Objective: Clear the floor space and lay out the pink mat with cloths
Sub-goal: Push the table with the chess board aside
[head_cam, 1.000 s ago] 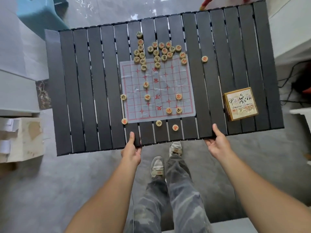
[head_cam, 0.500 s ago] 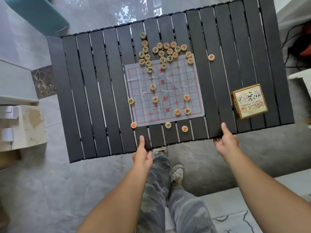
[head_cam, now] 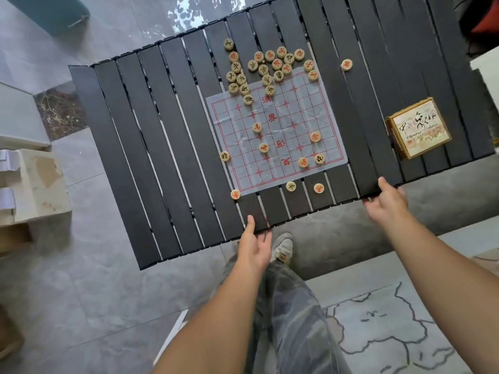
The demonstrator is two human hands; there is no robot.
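A black slatted table (head_cam: 162, 157) fills the middle of the view, tilted clockwise. My left hand (head_cam: 255, 245) grips its near edge, thumb on top of a slat and fingers at the underside. My right hand (head_cam: 386, 205) holds the same edge further right, thumb on top. On the table lie a paper Chinese chess board (head_cam: 278, 136), several round wooden pieces (head_cam: 270, 66) and a small chess box (head_cam: 418, 128). No pink mat or cloths are in view.
A cardboard box (head_cam: 29, 190) stands on the grey tiled floor at the left, a teal seat (head_cam: 46, 12) at the top left. A pale patterned rug (head_cam: 391, 333) lies at the bottom right. My legs and a shoe (head_cam: 283, 248) are below the table.
The table has shifted right and turned clockwise in the view, with both hands still on its near edge. My feet have stepped, and the patterned rug has come into view.
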